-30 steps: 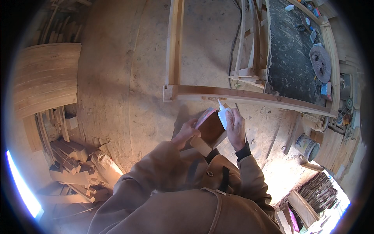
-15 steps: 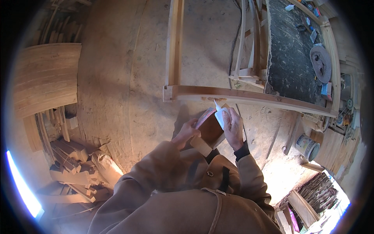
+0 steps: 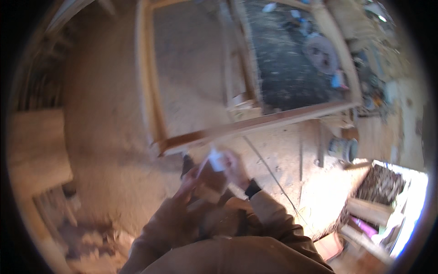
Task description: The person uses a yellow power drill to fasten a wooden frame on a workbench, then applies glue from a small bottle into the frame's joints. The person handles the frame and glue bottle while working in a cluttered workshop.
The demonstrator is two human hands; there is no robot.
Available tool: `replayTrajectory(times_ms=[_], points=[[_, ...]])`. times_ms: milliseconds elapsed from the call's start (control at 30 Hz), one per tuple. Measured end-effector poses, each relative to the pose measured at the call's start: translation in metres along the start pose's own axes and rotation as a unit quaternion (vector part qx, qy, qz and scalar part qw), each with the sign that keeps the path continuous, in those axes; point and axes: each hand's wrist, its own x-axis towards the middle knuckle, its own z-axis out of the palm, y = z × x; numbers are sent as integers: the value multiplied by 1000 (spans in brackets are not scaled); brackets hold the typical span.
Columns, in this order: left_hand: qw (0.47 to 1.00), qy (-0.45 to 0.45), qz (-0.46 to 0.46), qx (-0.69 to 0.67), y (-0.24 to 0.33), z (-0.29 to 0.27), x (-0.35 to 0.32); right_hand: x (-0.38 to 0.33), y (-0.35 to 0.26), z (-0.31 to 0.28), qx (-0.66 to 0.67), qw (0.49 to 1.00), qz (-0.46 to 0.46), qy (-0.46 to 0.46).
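Blurred by motion, my right hand (image 3: 235, 170) is closed round a white squeeze bottle (image 3: 216, 161) with a narrow nozzle pointing up and away. To its left, my left hand (image 3: 187, 185) grips a thin, flat, pale-edged piece (image 3: 203, 167); its kind cannot be made out. Between the hands and below the bottle shows a brown surface (image 3: 212, 179), too smeared to name. Just beyond the bottle's tip runs the near rail of a wooden frame (image 3: 255, 124). Neither hand appears to touch the rail.
A dark, scuffed sheet (image 3: 287, 73) lies within the frame's right part, with a round grey textured item (image 3: 321, 54) on it. A bucket (image 3: 340, 150) stands at right. Boards (image 3: 39, 155) and wood scraps (image 3: 98, 244) lie at left, stacked bark-like pieces (image 3: 379, 183) at lower right.
The view has swung, so the frame sits further left and tilted. My hands, still holding the bottle and the flat piece, appear further left and lower in the picture.
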Motion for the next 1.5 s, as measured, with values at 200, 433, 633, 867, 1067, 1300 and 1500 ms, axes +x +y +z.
replayTrajectory(times_ms=[200,433,633,867,1067,1300,1500], points=[[997,-73,19,-3,3,4,12,-29,14,-3,56,992,-57,97],[993,-113,-25,28,-17,19,39,-58,31,-16,-193,965,-64,168],[903,-197,203,325,-47,13,74,-80,54,-32,-273,948,20,163],[908,-237,161,305,-105,4,126,-101,69,-53,-271,930,-1,247],[900,-312,82,294,-104,30,144,-113,73,-73,-256,928,63,264],[969,-143,-171,107,-56,111,84,-120,77,-89,-250,910,47,327],[974,-107,-167,110,-41,143,68,-126,87,-104,-272,925,75,254]])
